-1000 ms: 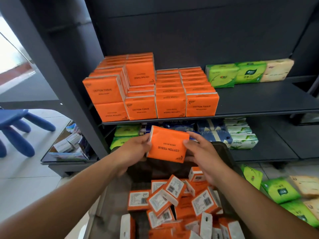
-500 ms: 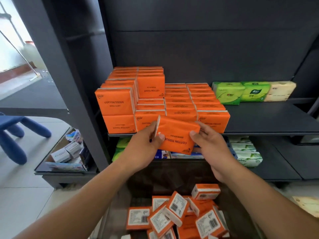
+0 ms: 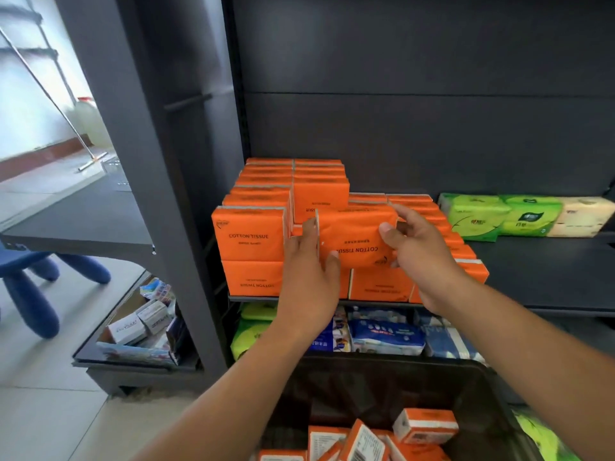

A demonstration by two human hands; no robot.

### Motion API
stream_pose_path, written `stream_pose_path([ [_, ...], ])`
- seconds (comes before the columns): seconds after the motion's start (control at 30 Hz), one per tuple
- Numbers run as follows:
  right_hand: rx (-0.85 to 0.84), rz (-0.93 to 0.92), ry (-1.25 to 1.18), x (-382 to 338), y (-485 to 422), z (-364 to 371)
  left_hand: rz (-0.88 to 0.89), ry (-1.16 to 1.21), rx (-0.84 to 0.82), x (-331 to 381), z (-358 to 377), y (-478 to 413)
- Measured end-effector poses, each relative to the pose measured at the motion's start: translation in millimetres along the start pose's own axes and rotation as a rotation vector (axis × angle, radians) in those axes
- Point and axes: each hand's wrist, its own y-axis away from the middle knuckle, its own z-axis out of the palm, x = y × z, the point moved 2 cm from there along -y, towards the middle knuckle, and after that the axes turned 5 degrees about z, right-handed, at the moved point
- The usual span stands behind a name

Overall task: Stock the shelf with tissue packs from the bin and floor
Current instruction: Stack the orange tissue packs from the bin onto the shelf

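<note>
Both hands hold one orange tissue pack (image 3: 356, 236), its "COTTON TISSUE" print upside down, level with the second layer of the orange stack (image 3: 253, 241) on the dark shelf (image 3: 549, 277). My left hand (image 3: 307, 271) grips the pack's left end, thumb on its front. My right hand (image 3: 416, 244) pinches its right end. The pack sits just above the front bottom-row packs, in the gap right of the tall left column. Below, the dark bin (image 3: 376, 384) holds several more orange packs (image 3: 422, 427).
Green and cream tissue packs (image 3: 519, 216) lie at the shelf's back right. Blue and green packs (image 3: 386, 336) fill the lower shelf. A grey upright post (image 3: 156, 194) stands left, with a low box of small cartons (image 3: 139, 327) and a blue stool (image 3: 30, 287) beyond it. A green pack (image 3: 539, 437) lies bottom right.
Both hands have lifted the orange pack from over the bin up and forward to the shelf, level with the stack's second layer. My view has risen with it.
</note>
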Motion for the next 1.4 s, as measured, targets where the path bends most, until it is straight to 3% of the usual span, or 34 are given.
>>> stream_pose_path([
  [0.07,0.012,0.011,-0.024,-2,-16,6,0.037,-0.025,-0.021,-1,3,-5],
  [0.17,0.018,0.030,-0.044,-4,-38,17,0.172,-0.280,-0.037,-1,10,-12],
  [0.37,0.023,0.054,-0.046,1,-75,40,0.051,-0.564,-0.200,-9,27,-33],
  [0.57,-0.014,0.026,-0.007,7,-95,55,-0.004,-0.533,-0.311,-21,38,-51],
  [0.97,0.006,0.020,0.019,14,-99,57,-0.063,-0.513,-0.343,-29,38,-57],
  [1.2,0.035,-0.114,0.345,9,-70,23,-0.020,-0.541,-0.332,-14,35,-42],
  [1.4,-0.007,-0.127,0.595,17,-17,-27,0.135,-0.633,-0.290,6,27,-8],
])
